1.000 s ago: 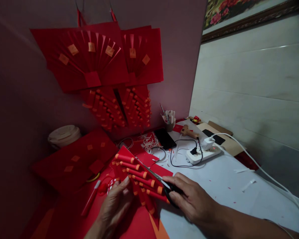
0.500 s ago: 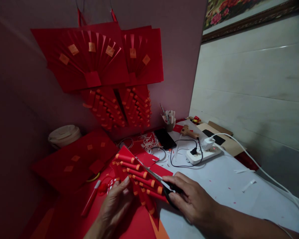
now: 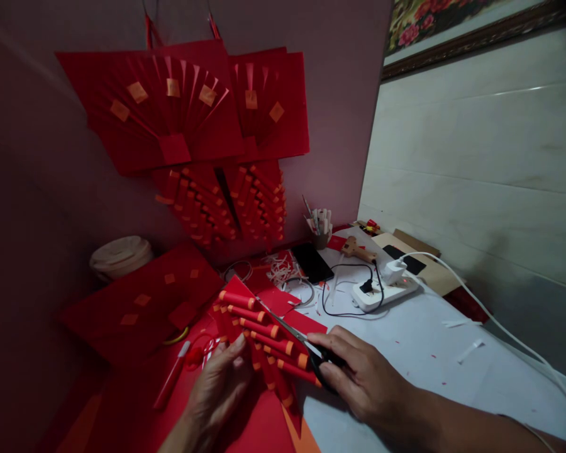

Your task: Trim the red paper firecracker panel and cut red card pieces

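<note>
My left hand grips a red paper firecracker string, a strip with rows of rolled red tubes banded in orange at their ends. The thumb lies on its near side; the other fingers are partly hidden beneath it. In my right hand is a pair of scissors with black handles. Their blades point up and left along the strip's right edge, where red paper backing shows past the tubes. The blades look nearly closed; whether paper lies between them I cannot make out.
Behind stand a black phone, a glue gun, a white power strip with cords, and a cup of pens. Paper scraps lie near the phone. Red fan decorations hang on the wall. A red marker rests at left.
The scissors' handles have drawn slightly closer together in my right hand. My left hand and the firecracker string have stayed in place.
</note>
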### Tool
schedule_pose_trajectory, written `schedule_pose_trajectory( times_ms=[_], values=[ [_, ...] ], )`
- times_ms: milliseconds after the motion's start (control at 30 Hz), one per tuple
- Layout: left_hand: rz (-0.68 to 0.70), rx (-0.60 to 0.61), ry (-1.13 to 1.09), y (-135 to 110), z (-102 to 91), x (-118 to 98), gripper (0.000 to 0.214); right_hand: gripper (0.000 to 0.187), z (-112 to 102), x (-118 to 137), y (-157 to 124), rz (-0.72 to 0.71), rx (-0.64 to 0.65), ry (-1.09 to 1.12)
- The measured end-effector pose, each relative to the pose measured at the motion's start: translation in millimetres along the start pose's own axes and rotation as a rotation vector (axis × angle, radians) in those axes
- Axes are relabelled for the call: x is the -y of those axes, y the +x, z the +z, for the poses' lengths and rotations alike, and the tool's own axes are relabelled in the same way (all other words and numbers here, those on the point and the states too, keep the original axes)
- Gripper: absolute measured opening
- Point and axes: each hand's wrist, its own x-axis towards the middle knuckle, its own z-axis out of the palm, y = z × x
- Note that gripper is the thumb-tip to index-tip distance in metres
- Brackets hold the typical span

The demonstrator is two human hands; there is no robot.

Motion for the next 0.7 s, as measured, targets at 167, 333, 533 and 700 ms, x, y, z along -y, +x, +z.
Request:
schedule_pose_trajectory(
  times_ms=[167, 333, 533, 700],
  values=[
    [0.001, -0.002, 0.019, 1.3, -1.6, 0.0, 0.015, 0.038, -0.5, -1.4, 0.1, 0.01, 0.013, -0.01],
    [0.001, 0.012, 0.05, -1.0, 1.8, -0.6, 0.015, 0.039, 0.2, 1.6, 0.7, 0.017, 0.005, -0.007],
    [0.014, 0.001, 0.025, -2.7, 4.4, -0.9, 0.014, 0.038, -1.2, 2.1, 0.9, 0.019, -0.014, -0.006],
    [0.019, -0.005, 0.017, -1.8, 4.3, -0.8, 0.016, 0.042, -2.6, 3.5, 1.4, 0.026, -0.008, 0.003]
  ],
)
